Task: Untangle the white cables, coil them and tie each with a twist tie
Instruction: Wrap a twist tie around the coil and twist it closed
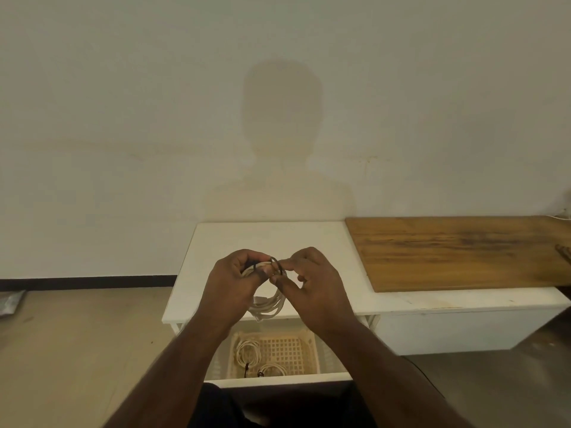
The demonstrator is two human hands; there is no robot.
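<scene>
Two hands meet above the white counter (216, 242). My left hand (230, 281) has its fingers curled round the top of a coiled white cable (268, 304), which hangs in loops below my grip, in the air over the counter's near edge. My right hand (312, 288) pinches a dark twist tie (276, 263) between thumb and forefinger, right at the top of the coil, where the tie loops over the white strands. The remaining fingers of my right hand are loosely bent beside the coil.

Below the counter's near edge, between my forearms, sits a pale lattice basket (287, 350). It holds two more coiled white cables: one (248, 352) lies at the basket's left side, the other (272, 369) toward its near wall. Each carries a small dark tie.

Just to the right of the white counter lies a wooden board (463, 251), on a lower white surface. A shadow of a head and shoulders falls on the wall (123, 118) behind. The floor (77, 335) at left is pale.
</scene>
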